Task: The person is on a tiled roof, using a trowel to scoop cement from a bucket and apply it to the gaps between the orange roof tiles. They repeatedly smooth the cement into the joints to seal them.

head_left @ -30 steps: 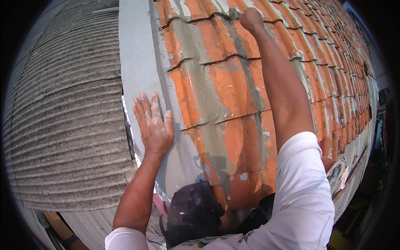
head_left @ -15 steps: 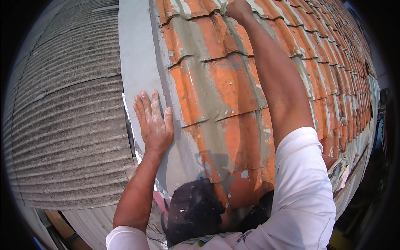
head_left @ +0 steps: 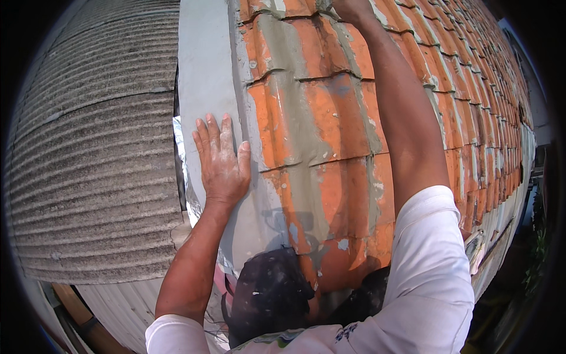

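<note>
The left hand [head_left: 221,162] lies flat and open on the grey mortar strip [head_left: 203,88] beside the orange roof tiles [head_left: 330,118]. The right hand [head_left: 352,7] reaches up the tiles to the picture's top edge (its grip cannot be told). The tiles look stiff, brittle and mortar-slick; pressing on the overlaps seems safest.

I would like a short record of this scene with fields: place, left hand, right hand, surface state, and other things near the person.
place: sloping roof of orange tiles, seen from above
left hand: left hand lies flat, fingers spread, on the grey strip beside the tiles
right hand: right hand reaches up to the top edge of the picture; its grip cannot be seen
surface state: grey mortar is smeared along the tile joints
other things: grey corrugated sheet on the left; dark speckled cloth below
</note>
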Demonstrator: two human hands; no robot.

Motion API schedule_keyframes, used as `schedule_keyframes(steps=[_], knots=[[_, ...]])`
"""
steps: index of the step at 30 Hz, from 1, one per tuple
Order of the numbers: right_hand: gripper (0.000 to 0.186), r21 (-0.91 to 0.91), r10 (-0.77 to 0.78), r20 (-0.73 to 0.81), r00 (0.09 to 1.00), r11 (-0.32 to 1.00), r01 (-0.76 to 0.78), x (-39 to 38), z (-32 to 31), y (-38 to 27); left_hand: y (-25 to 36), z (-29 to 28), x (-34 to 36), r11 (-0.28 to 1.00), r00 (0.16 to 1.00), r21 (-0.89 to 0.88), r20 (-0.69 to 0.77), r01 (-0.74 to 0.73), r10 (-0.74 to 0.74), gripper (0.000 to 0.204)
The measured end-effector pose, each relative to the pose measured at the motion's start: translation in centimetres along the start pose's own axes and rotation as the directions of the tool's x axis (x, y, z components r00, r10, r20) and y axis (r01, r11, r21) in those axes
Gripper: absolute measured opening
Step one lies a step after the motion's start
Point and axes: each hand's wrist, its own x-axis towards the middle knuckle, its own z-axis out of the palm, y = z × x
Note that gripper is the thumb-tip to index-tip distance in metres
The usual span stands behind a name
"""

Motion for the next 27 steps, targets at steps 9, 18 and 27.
schedule_keyframes(steps=[9, 18, 27], knots=[[0.019, 0.011, 0.019, -0.009, 1.000, 1.000, -0.019, -0.6, 0.2, -0.6, -0.2, 0.1, 0.1, 1.000, 1.000, 0.007, -0.016, -0.016, 0.016, 0.067], [0.019, 0.023, 0.053, -0.008, 0.999, 0.998, -0.053, -1.1, 0.2, 0.3, 0.0, -0.1, -0.1, 0.999, 1.000, 0.037, 0.000, -0.002, 0.002, 0.066], [0.018, 0.096, 0.115, 0.005, 0.993, 0.989, -0.115, -4.2, -0.8, 0.8, 0.1, 0.2, 0.1, 1.000, 0.999, 0.009, -0.036, -0.019, 0.020, 0.062]])
